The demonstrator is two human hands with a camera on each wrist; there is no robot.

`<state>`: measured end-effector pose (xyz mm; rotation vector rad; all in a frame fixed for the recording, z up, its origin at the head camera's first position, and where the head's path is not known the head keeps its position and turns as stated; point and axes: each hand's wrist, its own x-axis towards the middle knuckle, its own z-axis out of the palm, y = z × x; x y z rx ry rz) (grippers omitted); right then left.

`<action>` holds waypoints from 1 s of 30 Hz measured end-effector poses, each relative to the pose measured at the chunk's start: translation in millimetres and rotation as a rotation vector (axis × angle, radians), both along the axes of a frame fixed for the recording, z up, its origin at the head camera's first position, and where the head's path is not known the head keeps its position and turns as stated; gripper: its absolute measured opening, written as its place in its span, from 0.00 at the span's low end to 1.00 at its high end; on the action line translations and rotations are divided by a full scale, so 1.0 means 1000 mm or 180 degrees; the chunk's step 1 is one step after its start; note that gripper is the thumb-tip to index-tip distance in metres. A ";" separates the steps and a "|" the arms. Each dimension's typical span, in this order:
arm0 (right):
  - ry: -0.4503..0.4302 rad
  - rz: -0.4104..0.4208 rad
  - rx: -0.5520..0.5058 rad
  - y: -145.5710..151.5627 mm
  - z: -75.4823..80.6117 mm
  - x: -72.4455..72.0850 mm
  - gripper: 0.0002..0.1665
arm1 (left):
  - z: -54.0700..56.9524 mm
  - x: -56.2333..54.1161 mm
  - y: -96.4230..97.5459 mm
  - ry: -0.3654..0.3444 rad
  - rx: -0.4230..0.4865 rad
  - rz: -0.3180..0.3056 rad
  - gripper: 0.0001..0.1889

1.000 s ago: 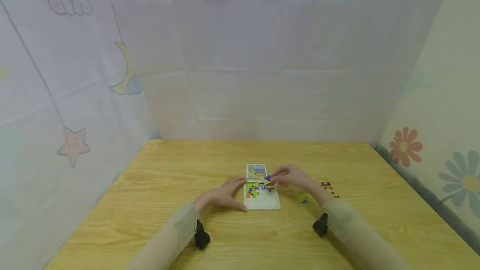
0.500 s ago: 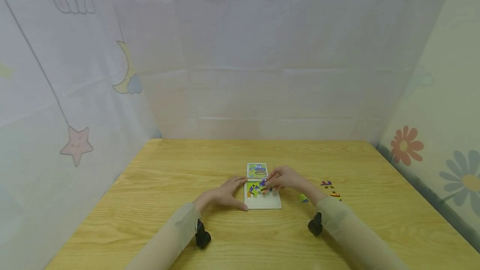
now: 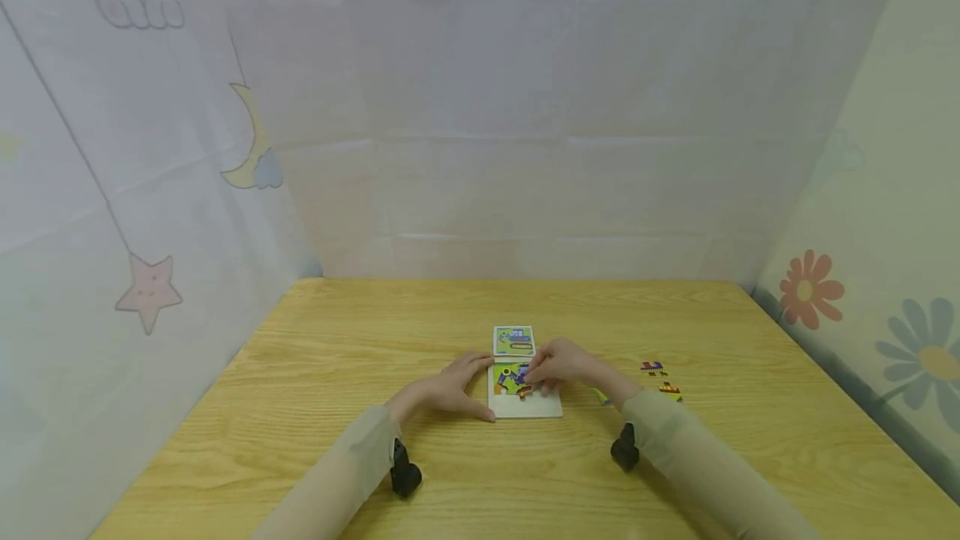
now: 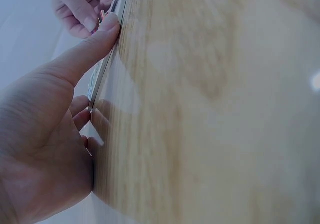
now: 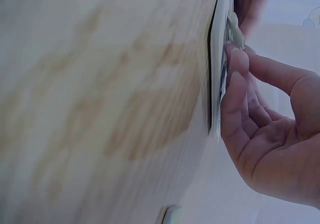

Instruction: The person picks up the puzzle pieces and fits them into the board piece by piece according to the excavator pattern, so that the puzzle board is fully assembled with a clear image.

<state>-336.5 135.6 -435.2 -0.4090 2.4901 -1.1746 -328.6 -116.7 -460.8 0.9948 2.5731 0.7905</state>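
Note:
A white puzzle tray (image 3: pixel 538 408) lies on the table in the head view, partly filled with green, purple and orange pieces that form part of a picture. My left hand (image 3: pixel 453 390) rests at the tray's left edge, thumb and fingers spread and touching its side. Over the tray's right half, my right hand (image 3: pixel 566 363) pinches a jigsaw piece (image 5: pixel 236 31) between thumb and fingertips, low against the fitted pieces. Fingers hide most of that piece in the head view. Behind the tray sits a square picture card (image 3: pixel 513 341) showing a purple vehicle on green.
Right of the tray lie several loose jigsaw pieces: a purple piece (image 3: pixel 652 368), an orange-and-yellow piece (image 3: pixel 671 391) and a green piece (image 3: pixel 602 396) partly behind the right forearm. Cloth walls (image 3: pixel 465 123) enclose the wooden table (image 3: pixel 360 332).
My right hand has come down and left with the jigsaw piece, from the tray's upper right onto the fitted pieces. My left hand keeps its place at the tray's edge.

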 end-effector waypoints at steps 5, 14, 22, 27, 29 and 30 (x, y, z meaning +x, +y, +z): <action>-0.0090 -0.0065 -0.0049 -0.002 -0.001 0.000 0.08 | 0.000 0.000 0.000 -0.0001 0.0000 0.0007 0.50; -0.0204 -0.0153 -0.0190 -0.007 -0.003 -0.001 0.07 | -0.001 -0.001 0.000 -0.0031 0.0008 0.0000 0.50; -0.0219 -0.0198 -0.0210 -0.010 -0.002 0.000 0.06 | 0.001 -0.001 -0.001 -0.0053 0.0014 0.0008 0.50; -0.0193 -0.0180 -0.0148 -0.010 -0.005 -0.002 0.06 | 0.001 0.000 -0.001 -0.0022 -0.0010 0.0013 0.50; -0.0180 -0.0167 -0.0093 -0.010 -0.005 -0.003 0.07 | 0.002 0.001 -0.001 -0.0013 -0.0030 0.0011 0.50; -0.0175 -0.0159 -0.0067 -0.010 -0.005 -0.003 0.07 | 0.002 0.001 -0.002 -0.0009 -0.0023 0.0010 0.50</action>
